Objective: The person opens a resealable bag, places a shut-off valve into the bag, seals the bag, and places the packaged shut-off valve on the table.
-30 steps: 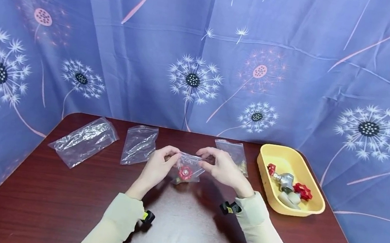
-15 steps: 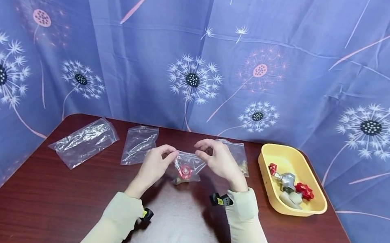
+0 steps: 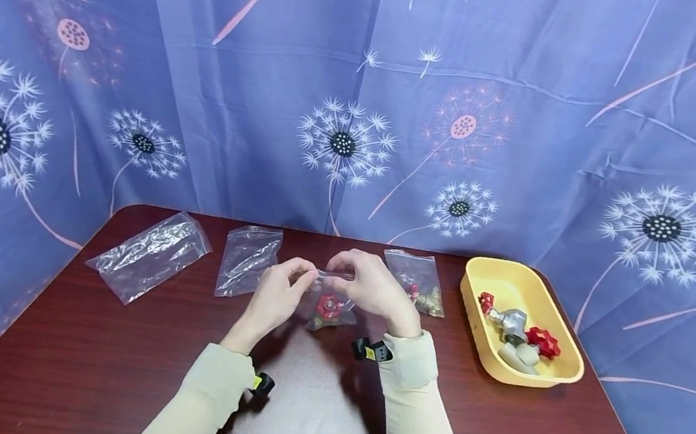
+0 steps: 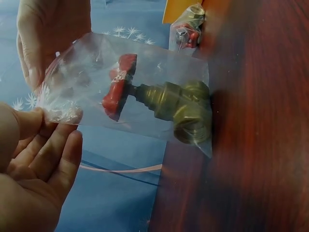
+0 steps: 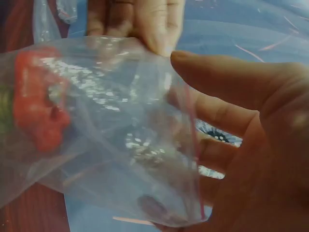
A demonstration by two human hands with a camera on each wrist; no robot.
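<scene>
Head view: pinches a corner of a clear, crinkled plastic bag [image 5: 116, 125] between the fingers of the left hand [image 3: 274, 299], mid-way across the glossy, wood-grained tabletop [image 3: 103, 368]. Curves the right hand [image 3: 374, 286] around the bag's red-lined mouth, thumb before, others behind; cannot tell whether gripping. Encloses, upright in film, a stepped, dull brass valve [image 4: 171, 99] with lumpy red handwheel [image 4: 118, 89].

My right hand [image 3: 373, 288] has moved left along the bag [image 3: 329, 317], uncovering a red knob [image 3: 413, 292] inside the packet [image 3: 427, 275] to the bag's right.
</scene>
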